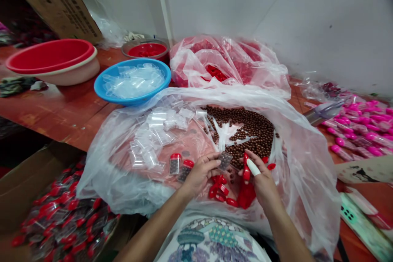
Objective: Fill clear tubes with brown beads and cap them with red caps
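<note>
My left hand (202,174) pinches a small clear plastic container (225,160) that looks filled with brown balls. In my right hand (260,176), which has a white cover on one digit, is a red cap (246,168). The two are held apart. Just behind them lies a pile of round brown balls (251,131) on clear plastic sheeting. Loose red caps (218,188) rest below my hands. Left of my left hand are two filled, red-capped containers (175,164), and beyond them a heap of clear uncapped containers (153,131).
A blue basin (98,86) holds more clear containers. Red and white basins (87,63) stand at the left. A plastic bag (196,69) with red pieces sits behind. Pink-capped items (368,127) lie at right; a carton (18,188) of red-capped containers is low left.
</note>
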Demonstrator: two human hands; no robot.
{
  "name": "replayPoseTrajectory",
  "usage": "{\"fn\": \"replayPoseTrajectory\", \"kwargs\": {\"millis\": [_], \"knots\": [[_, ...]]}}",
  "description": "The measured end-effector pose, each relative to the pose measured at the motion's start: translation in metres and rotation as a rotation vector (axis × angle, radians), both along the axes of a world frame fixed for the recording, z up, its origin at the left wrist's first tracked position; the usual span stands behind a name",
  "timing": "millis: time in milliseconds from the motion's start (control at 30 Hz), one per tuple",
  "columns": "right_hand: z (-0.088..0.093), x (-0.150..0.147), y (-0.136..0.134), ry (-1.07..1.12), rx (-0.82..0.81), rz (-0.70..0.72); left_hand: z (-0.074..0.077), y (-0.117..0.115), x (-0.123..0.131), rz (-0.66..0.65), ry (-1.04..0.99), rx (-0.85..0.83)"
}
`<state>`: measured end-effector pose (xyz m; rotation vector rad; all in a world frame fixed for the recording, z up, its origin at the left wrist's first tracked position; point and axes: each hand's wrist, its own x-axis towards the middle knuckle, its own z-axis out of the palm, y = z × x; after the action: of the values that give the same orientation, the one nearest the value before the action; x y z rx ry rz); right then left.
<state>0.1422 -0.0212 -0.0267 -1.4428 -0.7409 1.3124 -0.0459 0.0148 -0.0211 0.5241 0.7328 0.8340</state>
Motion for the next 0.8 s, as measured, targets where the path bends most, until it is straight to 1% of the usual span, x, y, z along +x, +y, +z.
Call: {"fn": "replayPoseTrajectory", "kwargs": {"millis": [67,133,233,333,433,533,600,667,800], "knots": [[0.009,0.001,0.004,0.181,-0.022,-0.012,-0.001,-0.001,0.000,0.011,-0.018,-0.049],[0.018,0.002,0.008,0.274,-0.027,0.013,0.000,-0.001,0.000,0.019,-0.036,-0.071],[0.028,0.002,0.013,0.287,-0.010,0.042,0.003,-0.002,0.000,-0.014,-0.058,-0.068],[0.032,-0.004,0.020,0.247,0.057,0.011,0.003,-0.002,0.000,-0.054,-0.047,-0.071],[0.033,-0.014,0.027,0.248,0.154,-0.049,0.002,-0.003,0.002,-0.063,-0.019,-0.049],[0.033,-0.023,0.033,0.263,0.272,-0.152,0.002,-0.003,0.004,-0.051,0.020,-0.028],[0.031,-0.028,0.035,0.260,0.301,-0.208,0.002,-0.003,0.005,-0.061,0.028,-0.016],[0.029,-0.031,0.035,0.267,0.299,-0.211,0.002,-0.003,0.007,-0.080,0.026,-0.009],[0.020,-0.033,0.028,0.240,0.304,-0.124,0.001,-0.003,0.010,-0.080,0.025,0.031]]}}
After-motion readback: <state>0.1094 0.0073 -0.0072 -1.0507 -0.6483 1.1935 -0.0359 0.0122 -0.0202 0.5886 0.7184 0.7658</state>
